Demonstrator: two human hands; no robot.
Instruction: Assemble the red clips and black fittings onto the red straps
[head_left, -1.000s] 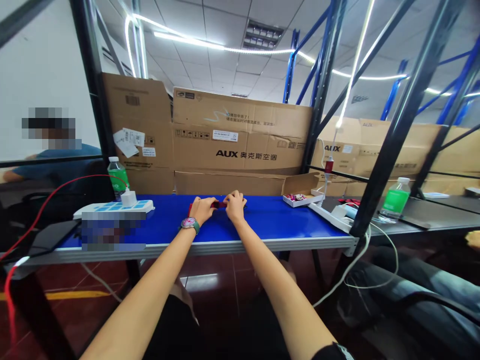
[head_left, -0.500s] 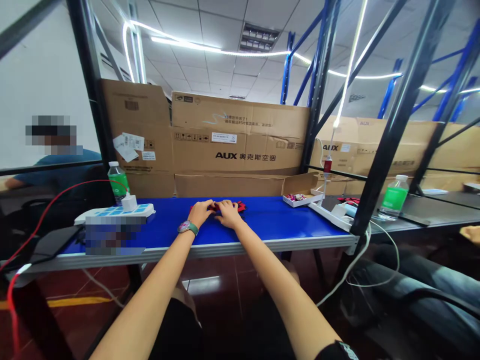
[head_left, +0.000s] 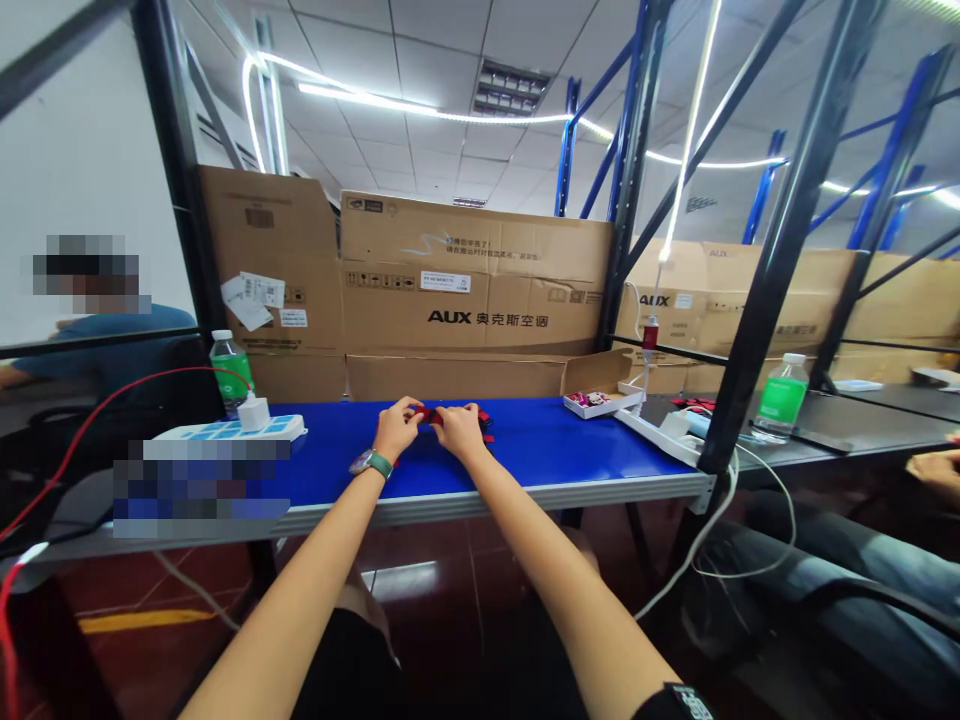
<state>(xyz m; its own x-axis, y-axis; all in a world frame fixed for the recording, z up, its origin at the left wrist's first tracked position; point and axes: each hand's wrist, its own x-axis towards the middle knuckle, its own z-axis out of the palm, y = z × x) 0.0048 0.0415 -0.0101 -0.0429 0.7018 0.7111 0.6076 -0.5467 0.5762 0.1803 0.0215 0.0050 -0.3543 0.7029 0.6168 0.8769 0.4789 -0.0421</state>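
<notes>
The left hand (head_left: 396,428), with a wristwatch (head_left: 371,463), and the right hand (head_left: 459,432) close together, both gripping a small red piece (head_left: 431,413) over the blue tabletop (head_left: 570,445). A power strip (head_left: 232,429) lies left, a small open carton (head_left: 592,403) right, and AUX cardboard boxes (head_left: 472,290) stand behind.

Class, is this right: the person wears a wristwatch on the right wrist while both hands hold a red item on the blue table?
No: the wristwatch is on the left wrist, not the right, as the head view shows. The left hand and right hand do hold the red item on the blue table.
</notes>
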